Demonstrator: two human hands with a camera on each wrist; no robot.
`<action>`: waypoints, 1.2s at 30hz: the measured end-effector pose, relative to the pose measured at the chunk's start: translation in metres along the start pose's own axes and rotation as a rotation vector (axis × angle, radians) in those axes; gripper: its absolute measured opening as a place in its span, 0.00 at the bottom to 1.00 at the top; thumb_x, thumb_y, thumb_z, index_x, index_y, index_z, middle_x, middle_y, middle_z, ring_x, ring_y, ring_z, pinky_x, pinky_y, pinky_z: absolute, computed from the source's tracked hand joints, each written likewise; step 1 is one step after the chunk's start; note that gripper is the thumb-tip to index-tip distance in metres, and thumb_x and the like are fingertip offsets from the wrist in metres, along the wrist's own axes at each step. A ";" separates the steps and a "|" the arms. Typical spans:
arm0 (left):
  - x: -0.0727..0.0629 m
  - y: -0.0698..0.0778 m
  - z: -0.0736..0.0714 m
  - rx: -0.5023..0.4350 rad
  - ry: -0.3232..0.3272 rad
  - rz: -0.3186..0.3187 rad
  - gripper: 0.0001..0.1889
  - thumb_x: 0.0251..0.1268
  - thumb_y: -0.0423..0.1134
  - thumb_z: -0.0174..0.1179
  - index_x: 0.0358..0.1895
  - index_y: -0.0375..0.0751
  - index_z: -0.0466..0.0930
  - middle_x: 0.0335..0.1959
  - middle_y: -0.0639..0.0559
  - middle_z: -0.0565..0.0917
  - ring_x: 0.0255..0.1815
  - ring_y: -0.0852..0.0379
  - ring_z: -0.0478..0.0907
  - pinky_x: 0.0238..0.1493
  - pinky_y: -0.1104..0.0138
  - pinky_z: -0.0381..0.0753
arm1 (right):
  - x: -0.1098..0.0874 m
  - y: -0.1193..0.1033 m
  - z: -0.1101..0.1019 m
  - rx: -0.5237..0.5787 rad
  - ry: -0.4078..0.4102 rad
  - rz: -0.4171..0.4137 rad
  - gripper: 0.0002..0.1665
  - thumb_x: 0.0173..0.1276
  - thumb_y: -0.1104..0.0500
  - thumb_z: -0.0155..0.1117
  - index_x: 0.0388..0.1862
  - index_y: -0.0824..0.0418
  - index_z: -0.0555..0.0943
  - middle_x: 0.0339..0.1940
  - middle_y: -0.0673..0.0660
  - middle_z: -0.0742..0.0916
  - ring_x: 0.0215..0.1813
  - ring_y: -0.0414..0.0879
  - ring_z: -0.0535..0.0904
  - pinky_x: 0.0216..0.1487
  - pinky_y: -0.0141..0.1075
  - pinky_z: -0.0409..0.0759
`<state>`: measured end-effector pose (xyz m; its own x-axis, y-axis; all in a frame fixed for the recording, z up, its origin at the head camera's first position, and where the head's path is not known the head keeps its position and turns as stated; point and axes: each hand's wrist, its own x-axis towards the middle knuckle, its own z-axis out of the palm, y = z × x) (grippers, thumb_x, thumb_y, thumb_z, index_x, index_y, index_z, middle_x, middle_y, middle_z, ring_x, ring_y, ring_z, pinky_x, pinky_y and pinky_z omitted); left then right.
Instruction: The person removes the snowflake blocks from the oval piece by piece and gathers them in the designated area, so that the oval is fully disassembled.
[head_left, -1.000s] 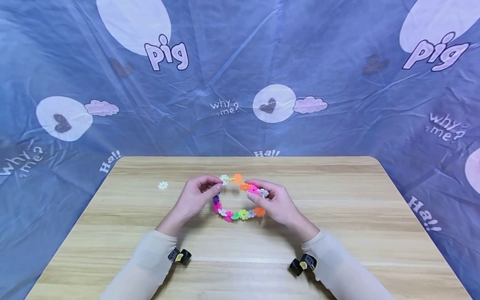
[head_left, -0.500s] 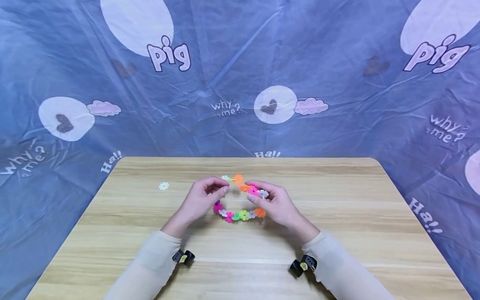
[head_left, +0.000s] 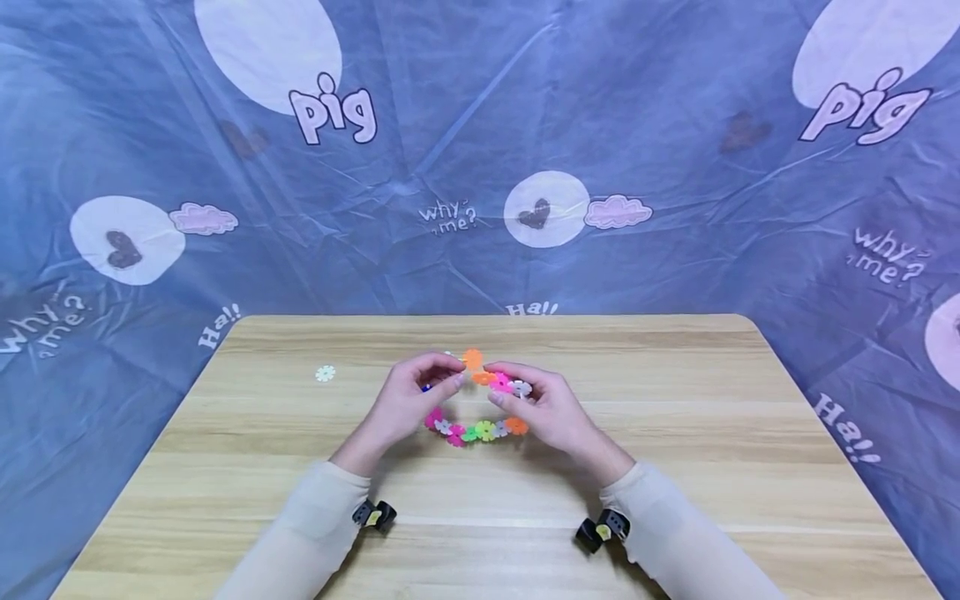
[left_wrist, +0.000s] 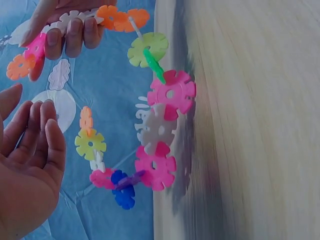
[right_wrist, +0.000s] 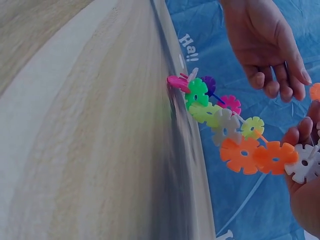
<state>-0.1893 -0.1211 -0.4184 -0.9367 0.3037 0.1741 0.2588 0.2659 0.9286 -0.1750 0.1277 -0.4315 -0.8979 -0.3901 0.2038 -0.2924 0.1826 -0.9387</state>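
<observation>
A curved chain of colorful plastic snowflake discs point(head_left: 486, 430) hangs over the table in the head view, bent nearly into a ring. My right hand point(head_left: 553, 408) grips it by a white and a pink disc near one end, an orange end disc point(left_wrist: 20, 67) sticking out past the fingers. The other end, also an orange disc point(left_wrist: 86, 117), points up freely in the left wrist view. My left hand point(head_left: 411, 396) holds nothing; its fingers are loosely curled beside this end, with the fingertips close to the orange discs. It covers part of the chain in the head view.
A loose white snowflake disc point(head_left: 325, 373) lies on the wooden table point(head_left: 675, 400), left of my hands. Behind the table's far edge hangs a blue printed cloth point(head_left: 420, 125). Each sleeve carries a small black wrist camera point(head_left: 375, 517).
My left hand has moved right along the far side of the chain toward the orange end discs, now hiding the white disc there. My right hand keeps its grip, almost still.
</observation>
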 end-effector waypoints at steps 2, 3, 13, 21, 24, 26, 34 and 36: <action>0.000 0.000 0.002 -0.006 0.000 0.012 0.12 0.73 0.34 0.69 0.55 0.34 0.87 0.49 0.40 0.91 0.43 0.54 0.84 0.45 0.70 0.85 | 0.000 0.001 0.000 -0.017 0.001 0.000 0.27 0.78 0.60 0.70 0.73 0.62 0.81 0.62 0.68 0.88 0.20 0.35 0.69 0.24 0.31 0.76; 0.000 0.001 0.002 -0.009 -0.001 0.022 0.12 0.73 0.34 0.69 0.55 0.34 0.87 0.49 0.40 0.91 0.43 0.54 0.84 0.46 0.70 0.85 | 0.001 0.001 0.000 -0.022 0.003 -0.002 0.27 0.78 0.60 0.70 0.73 0.62 0.81 0.67 0.68 0.87 0.21 0.35 0.70 0.25 0.31 0.78; -0.003 0.001 0.010 -0.030 -0.038 0.210 0.08 0.73 0.28 0.68 0.51 0.33 0.88 0.48 0.39 0.89 0.43 0.61 0.83 0.48 0.68 0.85 | 0.002 -0.003 0.003 -0.039 -0.012 -0.009 0.27 0.78 0.59 0.70 0.73 0.62 0.80 0.68 0.66 0.87 0.40 0.41 0.86 0.42 0.33 0.88; -0.004 0.000 0.014 -0.032 0.061 0.186 0.06 0.71 0.29 0.70 0.48 0.34 0.91 0.46 0.39 0.92 0.42 0.63 0.84 0.44 0.70 0.84 | 0.003 0.002 0.000 -0.010 -0.015 0.014 0.30 0.77 0.58 0.70 0.75 0.60 0.78 0.69 0.63 0.86 0.48 0.45 0.85 0.44 0.33 0.86; -0.004 -0.001 0.015 -0.060 0.080 0.177 0.07 0.70 0.28 0.71 0.47 0.32 0.91 0.46 0.38 0.91 0.41 0.64 0.84 0.42 0.71 0.84 | 0.002 0.006 -0.001 -0.010 -0.007 -0.005 0.27 0.77 0.60 0.70 0.73 0.60 0.80 0.58 0.62 0.89 0.42 0.45 0.83 0.38 0.33 0.85; -0.004 -0.002 0.015 -0.080 0.085 0.181 0.07 0.69 0.27 0.71 0.47 0.31 0.90 0.45 0.36 0.91 0.39 0.64 0.83 0.40 0.72 0.83 | 0.001 0.008 -0.001 -0.012 -0.004 -0.023 0.25 0.77 0.62 0.68 0.71 0.61 0.81 0.49 0.62 0.89 0.36 0.44 0.81 0.33 0.34 0.84; -0.004 -0.003 0.020 -0.191 0.061 0.231 0.12 0.70 0.22 0.66 0.53 0.23 0.85 0.46 0.27 0.87 0.42 0.67 0.86 0.45 0.72 0.88 | 0.002 0.006 0.002 -0.016 0.015 -0.066 0.24 0.78 0.63 0.67 0.70 0.62 0.82 0.54 0.64 0.90 0.35 0.41 0.81 0.33 0.34 0.84; -0.004 -0.003 0.021 -0.189 0.075 0.243 0.12 0.69 0.22 0.67 0.53 0.23 0.85 0.49 0.28 0.87 0.43 0.67 0.85 0.46 0.72 0.88 | 0.002 0.005 0.003 -0.017 0.018 -0.072 0.24 0.78 0.63 0.67 0.70 0.63 0.82 0.57 0.65 0.90 0.37 0.41 0.82 0.35 0.34 0.86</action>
<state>-0.1816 -0.1037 -0.4290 -0.8692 0.2678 0.4157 0.4357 0.0172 0.8999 -0.1769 0.1249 -0.4368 -0.8800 -0.3865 0.2760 -0.3621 0.1701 -0.9165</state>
